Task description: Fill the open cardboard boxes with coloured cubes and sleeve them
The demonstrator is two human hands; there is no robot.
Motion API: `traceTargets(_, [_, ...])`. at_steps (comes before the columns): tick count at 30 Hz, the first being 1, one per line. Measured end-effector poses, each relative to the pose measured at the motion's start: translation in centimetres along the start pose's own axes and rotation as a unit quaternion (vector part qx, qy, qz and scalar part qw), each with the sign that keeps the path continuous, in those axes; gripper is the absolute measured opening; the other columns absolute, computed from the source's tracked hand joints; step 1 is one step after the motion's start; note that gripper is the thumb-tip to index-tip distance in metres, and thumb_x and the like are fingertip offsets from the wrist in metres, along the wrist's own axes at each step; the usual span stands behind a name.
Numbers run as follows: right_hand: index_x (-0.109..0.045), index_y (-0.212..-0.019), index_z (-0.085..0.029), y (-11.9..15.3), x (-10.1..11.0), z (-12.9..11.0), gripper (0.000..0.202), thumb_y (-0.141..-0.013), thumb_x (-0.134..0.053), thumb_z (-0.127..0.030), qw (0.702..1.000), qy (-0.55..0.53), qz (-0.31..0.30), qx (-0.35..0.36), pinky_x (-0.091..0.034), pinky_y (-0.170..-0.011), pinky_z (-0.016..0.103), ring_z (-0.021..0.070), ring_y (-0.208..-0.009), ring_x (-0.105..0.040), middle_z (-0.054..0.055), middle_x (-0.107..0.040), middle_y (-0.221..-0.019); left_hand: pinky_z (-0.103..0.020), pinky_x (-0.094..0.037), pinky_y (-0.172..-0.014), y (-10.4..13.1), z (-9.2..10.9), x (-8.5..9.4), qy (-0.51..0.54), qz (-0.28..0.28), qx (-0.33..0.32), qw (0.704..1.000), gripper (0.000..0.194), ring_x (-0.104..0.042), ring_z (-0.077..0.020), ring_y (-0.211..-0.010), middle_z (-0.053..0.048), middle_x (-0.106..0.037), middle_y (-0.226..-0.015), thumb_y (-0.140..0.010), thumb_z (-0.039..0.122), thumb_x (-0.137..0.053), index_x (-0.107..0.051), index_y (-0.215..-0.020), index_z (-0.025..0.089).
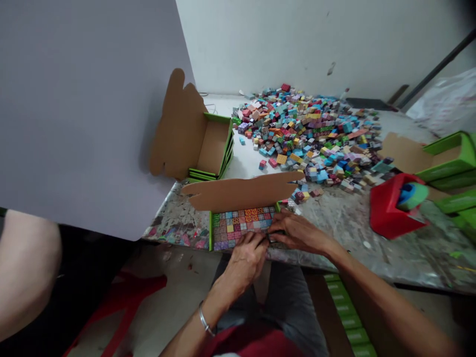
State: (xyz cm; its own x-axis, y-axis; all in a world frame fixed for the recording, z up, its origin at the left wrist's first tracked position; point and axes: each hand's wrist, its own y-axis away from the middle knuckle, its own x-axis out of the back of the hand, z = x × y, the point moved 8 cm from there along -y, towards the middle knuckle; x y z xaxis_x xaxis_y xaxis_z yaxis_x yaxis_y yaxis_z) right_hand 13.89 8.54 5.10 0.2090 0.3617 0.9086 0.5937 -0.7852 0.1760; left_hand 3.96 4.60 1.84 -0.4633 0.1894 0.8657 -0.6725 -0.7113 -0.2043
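Observation:
A shallow green-edged cardboard box (210, 231) lies at the table's front edge, its brown lid flap (245, 192) raised at the back. Rows of small patterned blocks (238, 221) in many colours fill most of it. My left hand (247, 258), with a silver bracelet on the wrist, bends over the front right of the rows, fingers drawn together at the blocks. From the right, my right hand (299, 231) reaches over the box's right wall, fingers bent close to the left fingertips. Whatever lies between the fingers is hidden.
A big heap of loose blocks (308, 131) spreads behind the box. Stacked open boxes (217, 144) stand at back left, more green boxes (449, 158) at right. A red container (390, 206) holds a tape roll. A grey panel (82, 114) and another person's arm (28, 272) are left.

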Motion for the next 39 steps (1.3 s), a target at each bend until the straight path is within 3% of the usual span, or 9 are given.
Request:
traceTargets(9, [-0.068, -0.077, -0.018, -0.7, -0.2, 0.7, 0.022, -0.087, -0.049, -0.022, 0.990, 0.108, -0.013, -0.087, -0.039, -0.076, 0.032, 0.0256, -0.093, -0.059, 0.010, -0.068, -0.082, -0.039, -0.049, -0.090, 0.1, -0.1, -0.3, -0.011, -0.020, -0.001, 1.000, 0.025, -0.051, -0.0223, -0.103, -0.006, -0.058, -0.113, -0.091, 0.014, -0.043, -0.054, -0.113, 0.018])
traceTargets(16, [-0.067, -0.102, -0.022, 0.4, -0.9, -0.2, 0.023, -0.088, -0.051, -0.028, 0.999, 0.031, 0.013, 0.007, -0.039, -0.085, 0.034, 0.0225, -0.097, -0.057, 0.007, -0.069, -0.095, -0.038, -0.049, -0.090, 0.1, 0.1, -0.1, -0.015, -0.011, -0.002, 1.000, 0.026, -0.050, -0.0220, -0.103, -0.006, -0.057, -0.113, -0.091, 0.014, -0.042, -0.054, -0.113, 0.018])
traceTargets(22, [-0.067, -0.097, -0.019, 0.1, -0.8, -1.5, 0.021, -0.084, -0.050, -0.019, 0.995, 0.093, 0.002, 0.035, -0.039, -0.086, 0.037, 0.0252, -0.101, -0.057, 0.008, -0.068, -0.096, -0.039, -0.048, -0.088, 0.1, -0.1, -0.3, -0.041, -0.021, 0.001, 0.999, 0.025, -0.049, -0.0227, -0.101, -0.005, -0.056, -0.113, -0.089, 0.013, -0.045, -0.054, -0.112, 0.019])
traceTargets(28, [-0.068, -0.083, -0.014, -1.5, -1.3, -3.3, 0.016, -0.079, -0.052, -0.014, 0.979, 0.167, -0.085, 0.073, -0.042, -0.075, 0.032, 0.0229, -0.084, -0.063, 0.010, -0.069, -0.082, -0.036, -0.048, -0.089, 0.3, -0.2, -0.6, -0.048, -0.027, 0.016, 0.998, 0.020, -0.050, -0.0212, -0.101, -0.005, -0.057, -0.107, -0.089, 0.012, -0.044, -0.057, -0.103, 0.019])
traceTargets(33, [-0.068, -0.081, -0.015, -2.4, -1.1, -2.8, 0.021, -0.081, -0.047, -0.013, 0.975, 0.175, -0.129, 0.045, -0.040, -0.062, 0.029, 0.0224, -0.073, -0.065, 0.011, -0.070, -0.078, -0.035, -0.047, -0.092, 0.3, -0.1, -0.5, -0.037, -0.024, 0.005, 0.999, 0.020, -0.050, -0.0214, -0.106, -0.007, -0.057, -0.111, -0.090, 0.014, -0.045, -0.058, -0.105, 0.018])
traceTargets(39, [-0.066, -0.101, -0.020, -0.8, -0.4, -1.7, 0.023, -0.086, -0.049, -0.022, 0.992, 0.067, -0.083, 0.063, -0.043, -0.074, 0.029, 0.0218, -0.094, -0.062, 0.008, -0.069, -0.098, -0.036, -0.047, -0.093, 0.4, 0.0, 0.0, -0.018, -0.010, 0.003, 1.000, 0.025, -0.050, -0.0213, -0.107, -0.007, -0.058, -0.113, -0.090, 0.014, -0.044, -0.055, -0.112, 0.018])
